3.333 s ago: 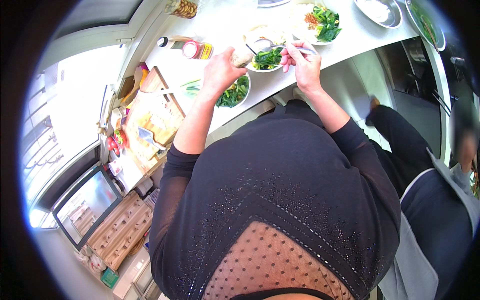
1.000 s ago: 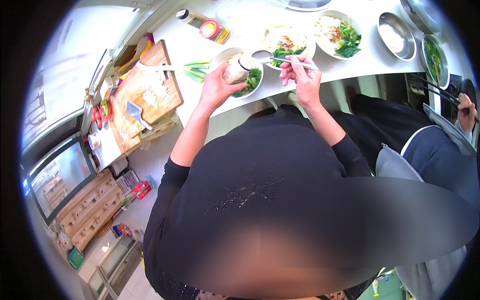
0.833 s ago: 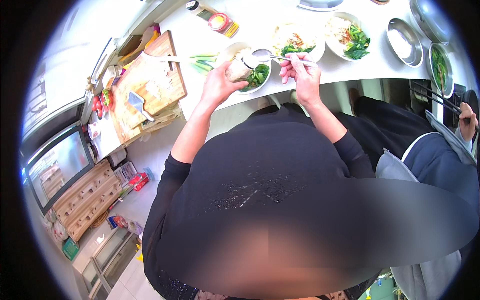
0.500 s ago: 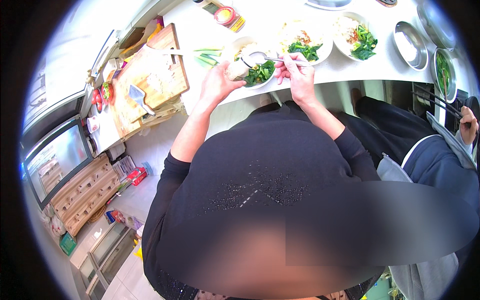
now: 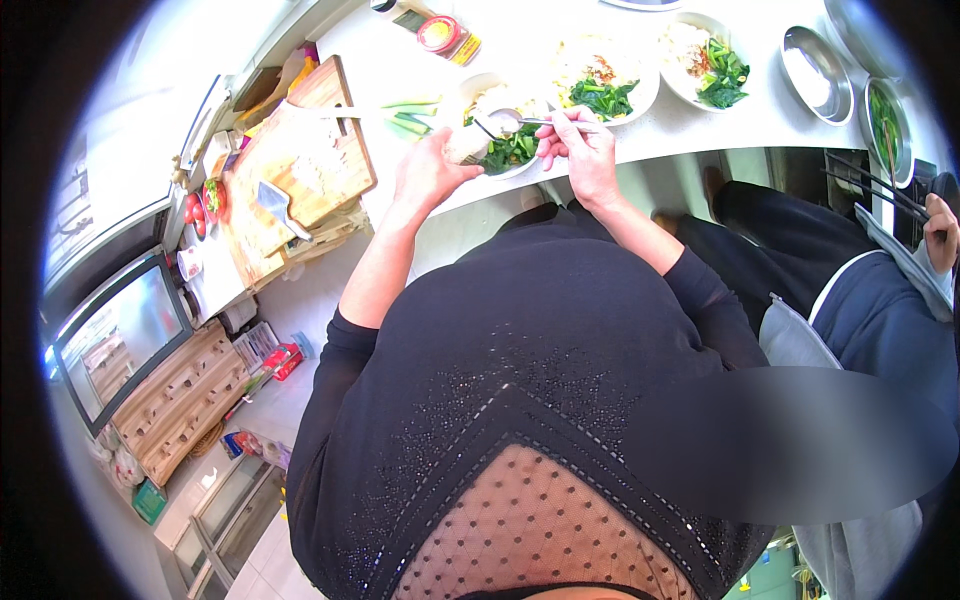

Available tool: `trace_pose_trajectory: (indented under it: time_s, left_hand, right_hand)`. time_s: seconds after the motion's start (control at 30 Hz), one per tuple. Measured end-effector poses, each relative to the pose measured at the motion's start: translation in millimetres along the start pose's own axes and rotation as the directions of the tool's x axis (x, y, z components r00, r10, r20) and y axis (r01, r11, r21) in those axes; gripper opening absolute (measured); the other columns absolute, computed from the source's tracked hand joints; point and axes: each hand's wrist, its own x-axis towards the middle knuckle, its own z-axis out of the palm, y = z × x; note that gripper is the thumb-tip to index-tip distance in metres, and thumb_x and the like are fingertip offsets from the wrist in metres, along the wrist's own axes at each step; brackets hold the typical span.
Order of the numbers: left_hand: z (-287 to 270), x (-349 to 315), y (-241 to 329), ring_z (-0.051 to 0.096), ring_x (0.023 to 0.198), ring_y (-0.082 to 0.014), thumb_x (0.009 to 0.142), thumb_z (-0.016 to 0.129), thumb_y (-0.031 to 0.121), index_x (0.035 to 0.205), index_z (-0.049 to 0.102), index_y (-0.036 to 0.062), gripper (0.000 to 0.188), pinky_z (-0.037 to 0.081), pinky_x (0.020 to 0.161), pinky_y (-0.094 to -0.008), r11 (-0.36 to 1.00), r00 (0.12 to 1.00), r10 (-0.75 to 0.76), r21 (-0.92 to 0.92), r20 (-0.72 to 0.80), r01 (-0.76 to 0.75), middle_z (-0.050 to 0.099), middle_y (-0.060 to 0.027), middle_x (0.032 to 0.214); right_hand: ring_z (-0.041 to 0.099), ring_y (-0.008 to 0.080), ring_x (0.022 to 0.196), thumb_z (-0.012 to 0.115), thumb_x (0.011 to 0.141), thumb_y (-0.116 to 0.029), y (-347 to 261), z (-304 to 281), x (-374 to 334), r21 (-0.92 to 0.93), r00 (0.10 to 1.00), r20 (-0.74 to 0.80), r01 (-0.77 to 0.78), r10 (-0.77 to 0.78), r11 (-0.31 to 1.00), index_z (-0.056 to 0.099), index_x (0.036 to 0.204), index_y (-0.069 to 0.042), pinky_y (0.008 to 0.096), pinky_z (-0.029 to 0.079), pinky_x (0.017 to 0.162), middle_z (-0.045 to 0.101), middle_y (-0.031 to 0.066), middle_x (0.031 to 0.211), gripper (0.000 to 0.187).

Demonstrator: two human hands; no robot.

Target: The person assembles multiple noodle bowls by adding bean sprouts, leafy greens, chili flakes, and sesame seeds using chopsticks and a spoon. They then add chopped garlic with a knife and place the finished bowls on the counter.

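Note:
My left hand is wrapped round a small pale jar, tilted with its mouth toward the right. Between the fingertips of my right hand is the handle of a metal spoon. The spoon's bowl is at the jar's mouth; what it carries is too small to tell. Both are above a white bowl of leafy greens and pale food, partly hidden by the jar and hand. Two similar bowls stand to the right, a middle bowl and a right bowl, each with greens, pale food and reddish seasoning.
Scallion pieces and a red-lidded jar lie near the bowls. Left is a wooden cutting board with a wide-bladed knife. Metal bowls stand right. Another person's hand holds chopsticks there.
The spoon's bowl has shifted slightly left, closer to the jar's mouth. Both hands keep their holds. The whole view has tilted a little, showing more of my top.

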Motion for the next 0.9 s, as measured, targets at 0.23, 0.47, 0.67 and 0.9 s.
trace_pose_trajectory:
  time_s: [0.23,0.47,0.67,0.9]
  left_hand:
    - [5,3,-7,0.067,0.112,-0.0326,0.068,0.089,0.036,0.136,0.055,-0.0065,0.087,0.050,0.098,-0.0397,1.000,0.999,0.014,-0.023,-0.031,-0.015,0.069,-0.0244,0.117]
    - [17,10,-21,0.067,0.113,-0.0303,0.068,0.091,0.028,0.132,0.057,-0.0065,0.081,0.051,0.098,-0.0374,0.977,0.998,0.056,-0.204,-0.035,-0.062,0.069,-0.0235,0.118]
    - [19,6,-25,0.068,0.107,-0.0297,0.066,0.092,0.027,0.125,0.061,-0.0022,0.072,0.053,0.095,-0.0378,0.948,0.995,0.065,-0.307,-0.073,-0.084,0.071,-0.0201,0.110]
    - [27,0,-43,0.067,0.086,-0.0145,0.070,0.092,0.022,0.124,0.061,-0.0013,0.067,0.056,0.073,-0.0294,0.848,0.977,0.113,-0.494,-0.183,-0.190,0.070,-0.0102,0.100]
  right_hand:
    - [0.064,0.0163,0.066,0.054,0.105,-0.016,1,0,2,0.012,1.000,-0.017,0.002,-0.002,1.000,0.056,0.098,0.003,0.0267,0.054,0.054,0.065,0.0141,0.086,0.020]
    - [0.064,0.0182,0.066,0.054,0.104,-0.013,2,-2,5,0.101,0.999,-0.037,-0.004,0.008,0.995,0.057,0.102,0.004,0.0288,0.054,0.054,0.065,0.0153,0.086,0.018]
    - [0.064,0.0191,0.066,0.053,0.104,-0.013,-2,-1,8,0.139,0.993,-0.076,-0.075,0.086,0.988,0.057,0.101,0.004,0.0298,0.054,0.055,0.066,0.0171,0.087,0.017]
    - [0.064,0.0189,0.065,0.055,0.103,-0.014,6,0,15,0.128,0.997,-0.070,-0.014,0.023,0.992,0.057,0.101,0.004,0.0294,0.054,0.052,0.066,0.0163,0.085,0.018]
